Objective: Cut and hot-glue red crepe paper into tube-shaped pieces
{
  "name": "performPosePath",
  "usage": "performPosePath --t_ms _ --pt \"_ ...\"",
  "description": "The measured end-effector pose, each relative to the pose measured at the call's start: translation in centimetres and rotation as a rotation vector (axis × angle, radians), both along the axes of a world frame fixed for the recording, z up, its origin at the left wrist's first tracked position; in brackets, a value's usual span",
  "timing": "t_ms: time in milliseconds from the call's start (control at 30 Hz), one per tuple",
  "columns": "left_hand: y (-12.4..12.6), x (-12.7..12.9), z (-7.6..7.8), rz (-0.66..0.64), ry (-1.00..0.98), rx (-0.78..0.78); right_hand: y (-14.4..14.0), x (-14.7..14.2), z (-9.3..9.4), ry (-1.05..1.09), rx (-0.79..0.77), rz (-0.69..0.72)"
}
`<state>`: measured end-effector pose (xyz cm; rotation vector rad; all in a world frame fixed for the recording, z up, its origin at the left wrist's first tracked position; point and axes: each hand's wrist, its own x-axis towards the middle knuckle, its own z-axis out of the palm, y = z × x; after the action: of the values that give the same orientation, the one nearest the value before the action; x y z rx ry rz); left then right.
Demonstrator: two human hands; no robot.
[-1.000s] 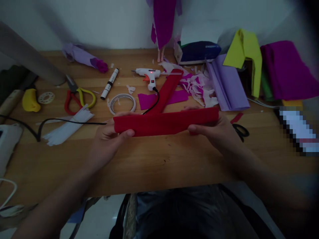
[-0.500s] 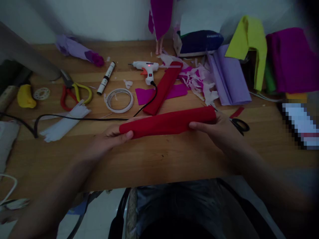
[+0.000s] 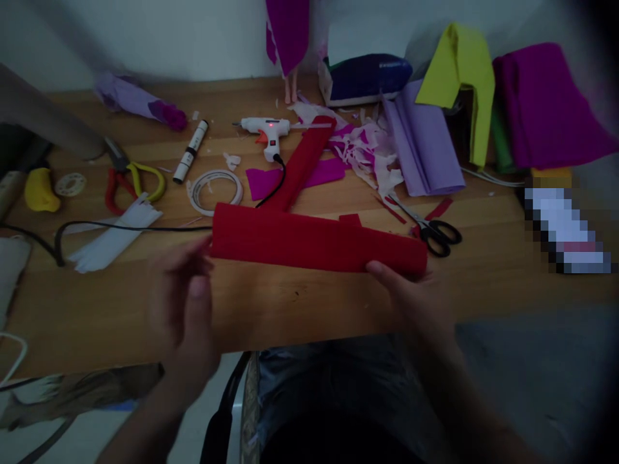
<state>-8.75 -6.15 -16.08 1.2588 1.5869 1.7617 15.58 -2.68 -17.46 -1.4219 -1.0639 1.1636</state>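
Note:
My right hand [image 3: 420,303] grips the right end of a folded red crepe paper strip [image 3: 309,241], thumb in front and the other fingers hidden behind. The strip is held level over the table's front part. Beside its left end, my left hand [image 3: 186,303] is slightly blurred, thumb apart from the fingers, fingertips close to the paper's edge. Whether they touch it I cannot tell. Behind lies a second red strip [image 3: 309,151], across a magenta piece [image 3: 264,185]. Black-handled scissors [image 3: 438,235] rest right of the held strip, among red scraps.
A white glue gun [image 3: 268,132] with its red light lit lies at the back, its black cord running left. Around it are a tape roll [image 3: 216,192], a marker [image 3: 191,151], pliers [image 3: 133,177] and glue sticks [image 3: 116,238]. An iron [image 3: 370,77] stands behind shredded paper [image 3: 367,145].
My left hand has let go of the strip's left end and drawn back toward me. The strip now shows a wider face and tilts down to the right. The view has shifted right.

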Motion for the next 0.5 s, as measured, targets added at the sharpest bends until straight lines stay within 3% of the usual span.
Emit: performPosePath --t_ms 67,133,233,333,500 --pt "-1.8 2.7 -0.4 -0.048 -0.145 0.053 -1.3 -0.8 -0.3 0.034 -0.016 -0.042" --pt "-2.7 5.2 -1.0 -0.067 -0.400 -0.056 -2.4 -1.7 -0.7 0.093 -0.032 -0.072" --pt "-2.3 8.0 -1.7 -0.196 -0.638 -0.044 -3.6 -2.7 -1.4 0.187 -0.056 -0.053" --pt "-0.9 9.2 -1.7 -0.399 -0.827 -0.125 -4.1 -2.6 -1.4 0.183 -0.078 0.123" --pt "0.9 9.0 -1.4 -0.376 -1.079 -0.012 -4.3 0.3 -0.4 -0.054 -0.023 0.433"
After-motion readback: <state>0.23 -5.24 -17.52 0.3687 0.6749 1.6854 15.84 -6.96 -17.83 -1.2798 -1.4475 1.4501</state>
